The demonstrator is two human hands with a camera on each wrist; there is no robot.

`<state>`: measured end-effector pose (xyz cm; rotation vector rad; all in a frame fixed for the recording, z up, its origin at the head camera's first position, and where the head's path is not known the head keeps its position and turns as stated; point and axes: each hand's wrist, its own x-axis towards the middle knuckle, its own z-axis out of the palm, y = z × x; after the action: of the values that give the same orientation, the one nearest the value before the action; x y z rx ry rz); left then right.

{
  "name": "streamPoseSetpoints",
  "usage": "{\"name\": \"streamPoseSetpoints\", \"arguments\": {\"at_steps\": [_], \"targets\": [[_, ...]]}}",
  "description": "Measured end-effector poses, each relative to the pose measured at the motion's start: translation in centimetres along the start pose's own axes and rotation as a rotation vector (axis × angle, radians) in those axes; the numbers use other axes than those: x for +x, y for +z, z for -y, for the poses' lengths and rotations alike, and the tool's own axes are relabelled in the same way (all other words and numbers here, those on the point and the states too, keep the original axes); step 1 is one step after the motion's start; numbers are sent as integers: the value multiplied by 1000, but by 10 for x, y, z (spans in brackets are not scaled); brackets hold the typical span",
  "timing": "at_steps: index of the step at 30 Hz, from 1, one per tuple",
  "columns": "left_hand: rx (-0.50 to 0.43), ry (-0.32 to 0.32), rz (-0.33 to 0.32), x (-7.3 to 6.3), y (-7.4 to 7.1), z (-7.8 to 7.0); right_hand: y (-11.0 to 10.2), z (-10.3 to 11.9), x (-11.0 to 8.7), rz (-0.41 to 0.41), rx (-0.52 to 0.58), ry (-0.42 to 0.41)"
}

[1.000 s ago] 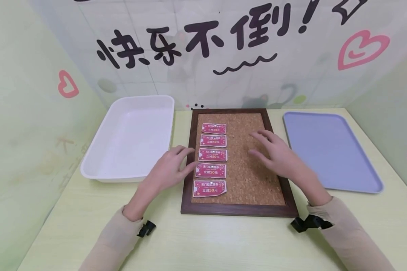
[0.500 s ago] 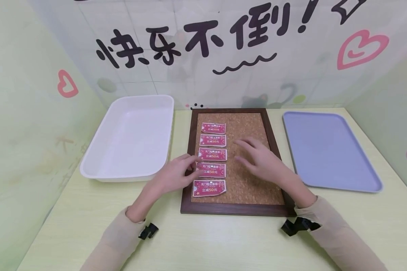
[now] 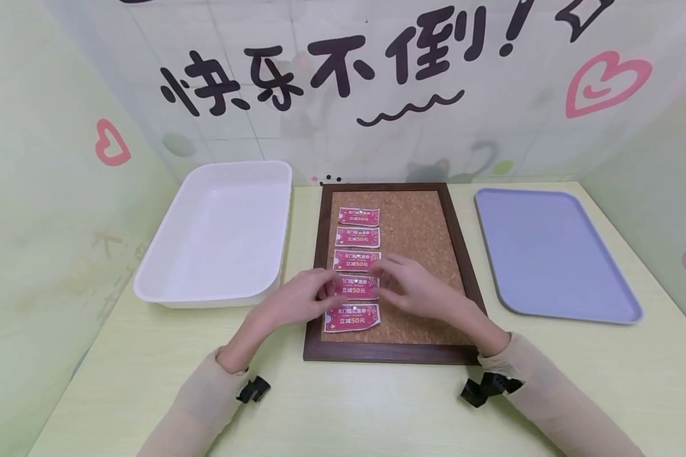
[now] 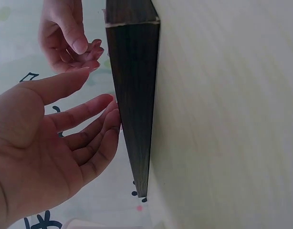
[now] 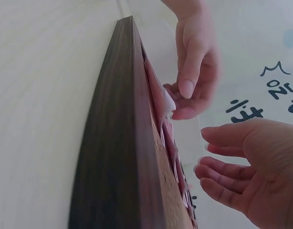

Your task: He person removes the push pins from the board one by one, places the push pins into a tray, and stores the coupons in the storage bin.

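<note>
Several pink paper coupons (image 3: 351, 319) run in a column down the left side of a wood-framed cork board (image 3: 429, 222). Each bears a small clear pin near its top middle. My left hand (image 3: 303, 297) reaches over the board's left frame, fingertips at the left end of the second coupon from the bottom (image 3: 359, 292). From the other side comes my right hand (image 3: 417, 289), its fingertips overlapping that coupon's right end. Both hands have loosely bent fingers with a gap between thumb and fingers. In the right wrist view, the coupons' edges (image 5: 162, 98) curl up off the cork.
A deep white tub (image 3: 220, 235) stands left of the board, and a flat bluish-purple tray (image 3: 560, 254) lies to its right. Behind the table (image 3: 377, 406) rises a wall (image 3: 331, 146) with black lettering and drawings.
My right hand has moved left across the cork to the coupons. My left hand has shifted slightly right and nearer to me. The coupons stay where they were.
</note>
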<state>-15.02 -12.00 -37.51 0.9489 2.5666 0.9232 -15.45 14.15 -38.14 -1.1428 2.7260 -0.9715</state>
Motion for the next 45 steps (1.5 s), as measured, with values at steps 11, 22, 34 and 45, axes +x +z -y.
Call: {"name": "streamPoseSetpoints", "arguments": {"at_steps": [11, 22, 34, 45], "targets": [[-27, -4, 69, 3, 0, 5, 16, 11, 14, 135, 79, -20], [-68, -6, 131, 3, -1, 6, 25, 11, 19, 216, 96, 32], [-103, -19, 146, 2, 0, 13, 29, 13, 22, 238, 113, 86], [-104, -60, 144, 3, 0, 11, 33, 17, 23, 197, 106, 138]]}}
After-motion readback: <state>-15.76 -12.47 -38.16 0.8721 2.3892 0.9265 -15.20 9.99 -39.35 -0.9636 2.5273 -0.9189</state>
